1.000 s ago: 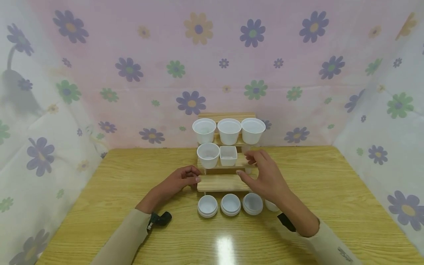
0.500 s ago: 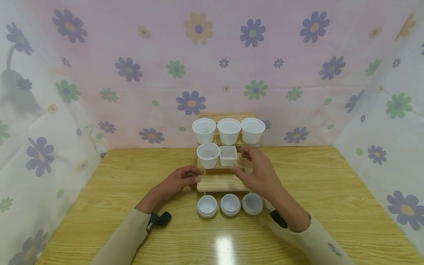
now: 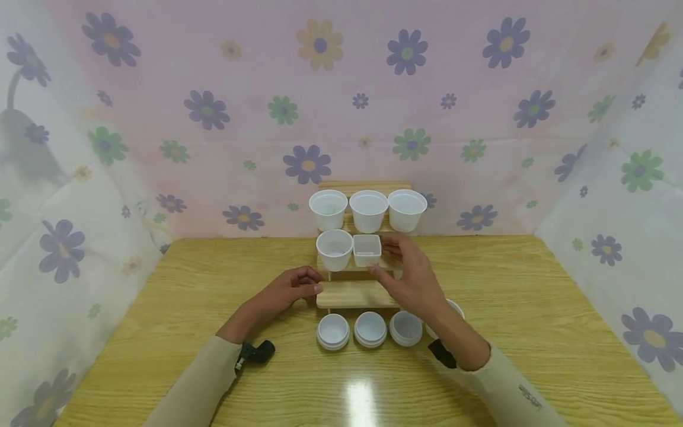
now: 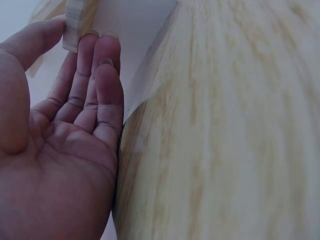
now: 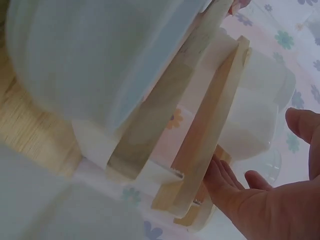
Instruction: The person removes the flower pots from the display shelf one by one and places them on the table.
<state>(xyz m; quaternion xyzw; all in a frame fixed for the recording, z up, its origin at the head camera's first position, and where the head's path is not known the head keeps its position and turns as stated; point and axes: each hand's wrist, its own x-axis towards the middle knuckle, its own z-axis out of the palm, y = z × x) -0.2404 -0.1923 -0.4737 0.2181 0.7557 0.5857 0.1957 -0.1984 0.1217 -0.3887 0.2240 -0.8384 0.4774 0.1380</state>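
In the head view, my left hand (image 3: 284,293) holds the left end of the lower board on a stepped wooden rack (image 3: 354,294). The left wrist view shows its thumb and fingertips on either side of the board's end (image 4: 75,27). A small square white cup (image 3: 367,250) stands on the rack's middle step, right of a round white cup (image 3: 335,251). My right hand (image 3: 413,276) is just right of the square cup, thumb and fingers spread apart. In the right wrist view, its fingers reach the step's edge beside the square cup (image 5: 247,125); contact is unclear.
Three round white cups (image 3: 369,212) line the step above. In front of the rack stand several low white jars (image 3: 370,330), one partly hidden by my right forearm. A flowered cloth (image 3: 240,178) rises behind the wood-grain table (image 3: 256,385).
My right hand has moved left toward the square cup, uncovering more of the rightmost white jar behind the forearm. The left hand stays at the board's end.
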